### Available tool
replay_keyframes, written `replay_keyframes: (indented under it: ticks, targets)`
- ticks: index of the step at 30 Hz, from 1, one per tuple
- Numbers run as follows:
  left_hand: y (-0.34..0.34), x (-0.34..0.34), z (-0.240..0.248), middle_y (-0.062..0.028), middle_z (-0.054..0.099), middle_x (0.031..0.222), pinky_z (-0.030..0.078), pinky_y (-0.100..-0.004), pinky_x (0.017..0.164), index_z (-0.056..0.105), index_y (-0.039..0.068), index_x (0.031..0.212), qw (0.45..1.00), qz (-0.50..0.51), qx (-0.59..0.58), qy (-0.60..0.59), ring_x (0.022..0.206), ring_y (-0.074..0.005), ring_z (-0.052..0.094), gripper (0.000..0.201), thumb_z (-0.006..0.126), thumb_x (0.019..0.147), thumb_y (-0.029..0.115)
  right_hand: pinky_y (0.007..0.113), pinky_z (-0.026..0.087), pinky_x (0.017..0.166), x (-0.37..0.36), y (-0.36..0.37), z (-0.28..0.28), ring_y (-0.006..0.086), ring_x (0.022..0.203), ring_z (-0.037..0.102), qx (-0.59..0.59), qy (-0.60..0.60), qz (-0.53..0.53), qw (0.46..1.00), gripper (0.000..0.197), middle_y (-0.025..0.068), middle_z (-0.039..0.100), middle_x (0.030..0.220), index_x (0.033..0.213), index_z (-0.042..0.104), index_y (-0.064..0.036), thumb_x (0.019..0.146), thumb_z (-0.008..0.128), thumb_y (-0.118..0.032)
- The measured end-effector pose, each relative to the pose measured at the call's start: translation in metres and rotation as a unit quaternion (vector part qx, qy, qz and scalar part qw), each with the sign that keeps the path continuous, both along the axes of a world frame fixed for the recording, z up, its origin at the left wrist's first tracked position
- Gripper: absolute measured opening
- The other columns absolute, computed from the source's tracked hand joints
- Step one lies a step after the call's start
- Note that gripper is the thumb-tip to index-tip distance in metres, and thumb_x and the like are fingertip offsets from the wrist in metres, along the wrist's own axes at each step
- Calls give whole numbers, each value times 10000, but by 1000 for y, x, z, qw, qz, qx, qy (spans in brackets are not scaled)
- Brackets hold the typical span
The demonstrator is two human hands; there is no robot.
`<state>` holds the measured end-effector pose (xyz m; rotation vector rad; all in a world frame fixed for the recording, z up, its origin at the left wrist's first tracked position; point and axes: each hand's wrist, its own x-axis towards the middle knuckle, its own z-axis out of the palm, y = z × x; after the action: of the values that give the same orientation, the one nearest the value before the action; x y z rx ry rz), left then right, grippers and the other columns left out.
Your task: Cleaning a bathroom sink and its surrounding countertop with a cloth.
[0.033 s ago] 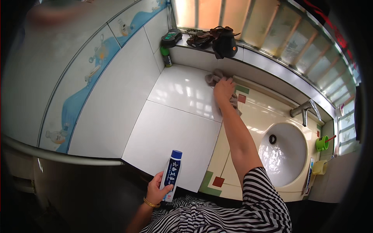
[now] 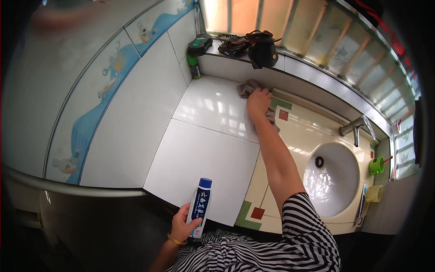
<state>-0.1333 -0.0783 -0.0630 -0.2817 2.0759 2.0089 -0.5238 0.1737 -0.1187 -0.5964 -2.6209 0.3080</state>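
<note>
My left hand [image 2: 183, 223], a gold bracelet at its wrist, is closed round a white and dark-blue bottle [image 2: 199, 206] with a blue cap. It holds the bottle almost upright at the counter's front edge. At the back, my right hand [image 2: 259, 103] is closed on a crumpled grey-brown cloth [image 2: 247, 88]. The cloth lies where the white tiled counter [image 2: 199, 149] meets the cream sink top [image 2: 297, 124]; part of it is hidden under my hand and forearm.
On the right are a white basin [image 2: 333, 190], a metal tap [image 2: 355, 129], a green cup [image 2: 375, 166], a yellow cup [image 2: 373, 194] and a toothpaste tube [image 2: 363, 199]. A green bottle [image 2: 194, 67] stands in the far left corner. A black cap [image 2: 263, 52] sits on the window ledge.
My right hand and the cloth have shifted very slightly left. The bottle stays in my left hand, and the whole view has moved a little.
</note>
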Motion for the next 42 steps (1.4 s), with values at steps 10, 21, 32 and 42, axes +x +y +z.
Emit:
replay_keyframes:
  ticks: [10, 21, 32, 42]
  targets:
    - [-53, -15, -4, -89, 604, 970, 469, -250, 773, 394, -63, 1202, 1000, 25, -1, -12, 855, -109, 580, 539, 652, 732, -4, 408, 388, 850, -13, -112, 4, 296, 1037, 449, -33, 13, 327, 944, 325, 115, 490, 1127, 1000, 563, -52, 691, 603, -144]
    - [-60, -21, -8, -85, 604, 981, 464, -238, 774, 391, -56, 1224, 998, -18, 24, -46, 863, -94, 574, 547, 658, 756, 41, 380, 379, 821, -14, -34, 1, 286, 958, 446, 85, 67, 110, 988, 194, 136, 508, 983, 916, 558, -9, 759, 498, -106]
    - [-92, -13, -8, -84, 603, 989, 466, -249, 780, 396, -59, 1219, 998, 22, -20, -52, 867, -103, 576, 551, 667, 754, 58, 381, 403, 780, -81, -140, 7, 275, 958, 479, 95, 49, 234, 966, 205, 103, 539, 960, 909, 580, -72, 724, 561, -159]
    - [-103, -11, -9, -84, 598, 1003, 455, -240, 787, 404, -56, 1211, 998, 28, 20, -52, 885, -101, 569, 532, 655, 747, 18, 374, 432, 800, -44, -182, 28, 292, 987, 512, 17, -140, 488, 861, 266, 132, 563, 957, 969, 609, -88, 716, 547, -141]
